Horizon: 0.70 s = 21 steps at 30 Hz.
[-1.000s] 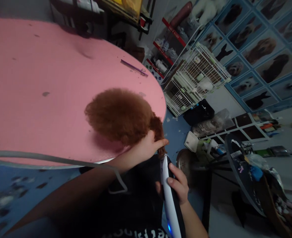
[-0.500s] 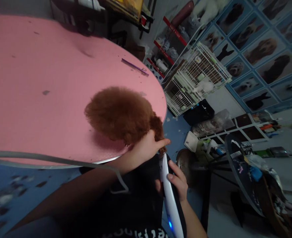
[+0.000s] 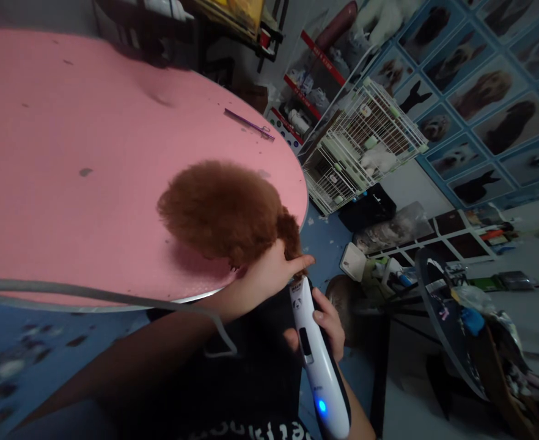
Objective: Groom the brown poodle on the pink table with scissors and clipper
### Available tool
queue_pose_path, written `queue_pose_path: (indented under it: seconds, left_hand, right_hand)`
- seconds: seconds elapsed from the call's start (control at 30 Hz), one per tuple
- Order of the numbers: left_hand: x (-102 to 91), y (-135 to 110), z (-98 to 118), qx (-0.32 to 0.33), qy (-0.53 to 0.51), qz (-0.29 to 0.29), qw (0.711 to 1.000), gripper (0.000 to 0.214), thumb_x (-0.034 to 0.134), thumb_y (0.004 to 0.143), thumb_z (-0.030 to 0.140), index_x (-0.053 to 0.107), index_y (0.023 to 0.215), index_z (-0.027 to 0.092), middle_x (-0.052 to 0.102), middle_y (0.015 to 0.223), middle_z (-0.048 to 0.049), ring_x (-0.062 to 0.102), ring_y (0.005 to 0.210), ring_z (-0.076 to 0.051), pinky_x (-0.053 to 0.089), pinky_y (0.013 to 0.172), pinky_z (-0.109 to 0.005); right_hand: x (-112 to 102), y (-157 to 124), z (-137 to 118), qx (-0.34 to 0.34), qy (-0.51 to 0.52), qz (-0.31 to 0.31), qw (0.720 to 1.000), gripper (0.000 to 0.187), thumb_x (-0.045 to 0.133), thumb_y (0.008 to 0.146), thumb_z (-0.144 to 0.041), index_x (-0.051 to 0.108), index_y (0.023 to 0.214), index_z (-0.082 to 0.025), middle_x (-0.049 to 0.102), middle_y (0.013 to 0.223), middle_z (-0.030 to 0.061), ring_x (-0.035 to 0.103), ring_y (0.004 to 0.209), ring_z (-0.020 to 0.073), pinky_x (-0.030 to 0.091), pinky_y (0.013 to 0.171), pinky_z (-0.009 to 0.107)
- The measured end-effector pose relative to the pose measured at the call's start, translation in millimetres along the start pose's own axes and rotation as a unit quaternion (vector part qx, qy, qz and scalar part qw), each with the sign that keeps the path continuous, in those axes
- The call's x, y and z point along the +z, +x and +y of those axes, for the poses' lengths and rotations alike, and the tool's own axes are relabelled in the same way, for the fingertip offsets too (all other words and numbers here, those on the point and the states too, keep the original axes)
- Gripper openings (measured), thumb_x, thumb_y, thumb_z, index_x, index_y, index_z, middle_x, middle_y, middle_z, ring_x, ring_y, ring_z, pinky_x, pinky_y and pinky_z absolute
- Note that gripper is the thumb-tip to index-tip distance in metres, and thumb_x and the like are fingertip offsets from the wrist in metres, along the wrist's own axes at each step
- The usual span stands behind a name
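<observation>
A fluffy brown curly-coated dog (image 3: 219,211) is at the right end of the pink grooming table (image 3: 90,110). My left hand (image 3: 274,269) is closed around its thin leg (image 3: 290,235), near the lower end, with the thumb stretched out to the right. In my right hand (image 3: 331,324) is a white hair clipper (image 3: 318,366) with a blue light lit. Its head meets the tip of the leg just below my left thumb; whether the blade touches the skin I cannot tell.
Purple scissors (image 3: 250,124) lie on the table's far side. A grey strap or bar (image 3: 113,293) crosses the near table edge. White wire cages (image 3: 365,140) stand beyond. At right is a round dark tray (image 3: 448,330) with loose items. Hair clumps (image 3: 10,366) litter the blue floor.
The clipper has turned in my right hand, so its front with the black switch now faces up. My left hand and the dog are almost unmoved.
</observation>
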State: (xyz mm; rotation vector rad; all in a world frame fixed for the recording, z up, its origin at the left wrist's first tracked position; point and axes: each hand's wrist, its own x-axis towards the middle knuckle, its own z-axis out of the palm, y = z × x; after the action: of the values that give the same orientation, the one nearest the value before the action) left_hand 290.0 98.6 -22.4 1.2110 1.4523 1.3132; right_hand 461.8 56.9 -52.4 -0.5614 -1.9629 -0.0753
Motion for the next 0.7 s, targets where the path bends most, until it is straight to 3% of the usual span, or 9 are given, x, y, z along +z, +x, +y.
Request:
queue_pose_path:
  seconds: [0.27,0.43,0.7]
  left_hand:
    - [-2.9,4.3,2.7,0.005,0.015,-0.007,1.000,0.036,0.066,0.071,0.051,0.051,0.058,0.021,0.045,0.054,0.0004,0.048,0.063,-0.019,0.035,0.061,-0.030]
    - [-4.2,5.0,8.4,-0.012,-0.030,-0.019,0.999,0.032,0.069,0.069,0.048,0.054,0.062,0.021,0.049,0.057,-0.0006,0.051,0.067,-0.019,0.038,0.063,-0.030]
    - [-6.8,3.3,20.6,-0.102,-0.137,-0.045,0.984,0.029,0.075,0.063,0.041,0.058,0.059,0.019,0.055,0.058,-0.0021,0.054,0.066,-0.019,0.041,0.064,-0.031]
  right_hand:
    - [-14.3,8.3,2.6,-0.053,0.008,-0.135,0.989,0.024,0.062,0.084,-0.016,0.057,0.107,-0.021,0.059,0.132,0.0128,0.067,0.104,0.0213,0.059,0.072,0.035]
    - [-24.2,-0.2,5.1,-0.063,-0.011,-0.094,0.994,0.027,0.067,0.078,-0.012,0.058,0.102,-0.020,0.052,0.140,0.0095,0.062,0.112,0.0219,0.058,0.076,0.037]
    - [-20.5,6.6,15.5,-0.107,0.001,-0.108,0.988,0.015,0.059,0.086,-0.017,0.059,0.101,-0.020,0.050,0.143,0.0093,0.062,0.112,0.0205,0.059,0.072,0.034]
